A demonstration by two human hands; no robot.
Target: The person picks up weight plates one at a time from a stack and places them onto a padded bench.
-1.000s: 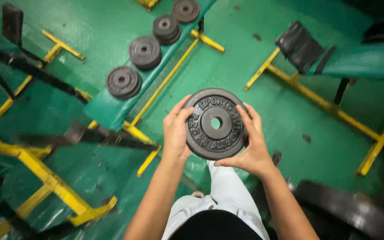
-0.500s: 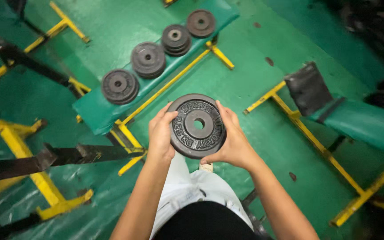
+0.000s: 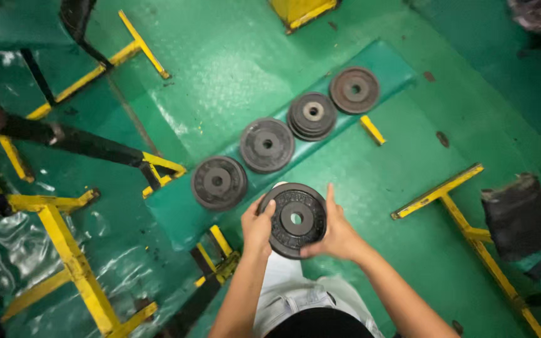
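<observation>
I hold a round black iron weight plate [image 3: 295, 219] flat in front of me, gripped on both sides. My left hand [image 3: 257, 226] clasps its left rim and my right hand [image 3: 338, 233] wraps its right rim with the thumb up. Just beyond it a green padded bench [image 3: 383, 69] carries a row of plates: one dark plate [image 3: 218, 182] nearest, a second dark plate [image 3: 267, 144], a small stack [image 3: 312, 115], and a brownish plate [image 3: 354, 89] at the far end.
Yellow steel bench frames stand around: one at the left [image 3: 64, 238], one at the right [image 3: 464, 225] with a torn black pad [image 3: 518, 216]. Black bars [image 3: 76, 141] cross the left side. The floor is green-painted metal [image 3: 220, 62].
The view has shifted so the bench with its row of plates now sits closer and more central. The plate in my hands has moved toward the bench's near end.
</observation>
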